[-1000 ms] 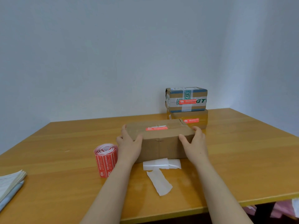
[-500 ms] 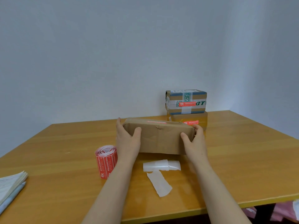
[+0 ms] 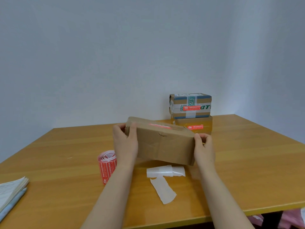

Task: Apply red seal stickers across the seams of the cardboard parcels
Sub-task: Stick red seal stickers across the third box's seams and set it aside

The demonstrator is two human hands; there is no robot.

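A brown cardboard parcel hangs lifted above the wooden table, tilted with its left end higher. A red seal sticker runs along its top face. My left hand grips the parcel's left end, thumb on the front face. My right hand grips its right end. A roll of red seal stickers stands on the table just left of my left forearm.
Two sealed parcels are stacked at the back: a taped box on a flat brown one, each with a red sticker. White backing strips lie under the lifted parcel. A notebook sits at the left edge.
The parcel rested on the table a second ago. Both hands have lifted it off the surface, raised it and tilted it, left end up and shifted toward the stacked boxes.
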